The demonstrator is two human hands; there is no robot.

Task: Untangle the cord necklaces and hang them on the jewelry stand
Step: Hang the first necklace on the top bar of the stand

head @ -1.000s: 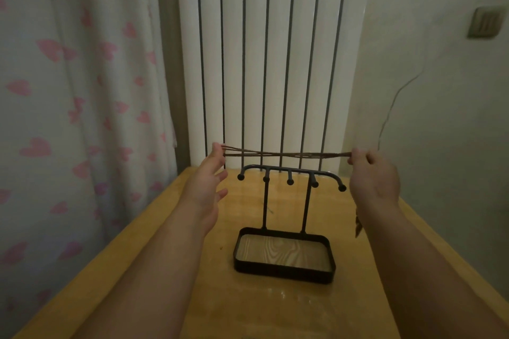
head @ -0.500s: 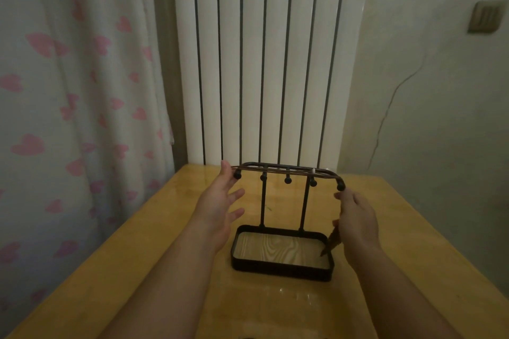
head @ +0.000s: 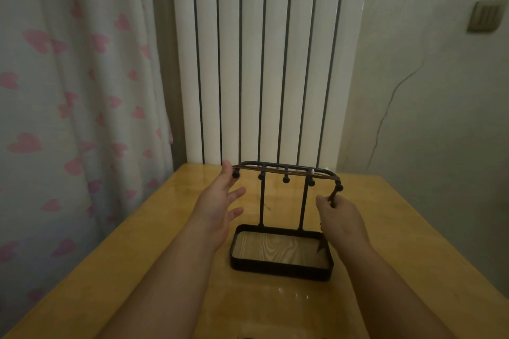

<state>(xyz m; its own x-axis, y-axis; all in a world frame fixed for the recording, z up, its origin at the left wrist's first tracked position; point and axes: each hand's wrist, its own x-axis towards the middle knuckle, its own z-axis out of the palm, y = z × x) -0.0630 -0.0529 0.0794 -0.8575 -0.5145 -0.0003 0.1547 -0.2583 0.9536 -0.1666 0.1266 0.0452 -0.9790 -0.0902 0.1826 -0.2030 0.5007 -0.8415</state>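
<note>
Lying along the top bar (head: 271, 164) of the stand (head: 303, 203), the cord (head: 292, 173) is draping over the right end, where the right hand (head: 341, 217) is pinching its hanging part. The left hand (head: 217, 201) is reaching, fingers spread, to the bar's left end. This necklace looks nearly hung, with only the letting go left. Other necklaces are not showing.

Brown cord necklaces (head: 298, 173) lie stretched along the top bar of the upright black jewelry stand (head: 281, 268).
</note>
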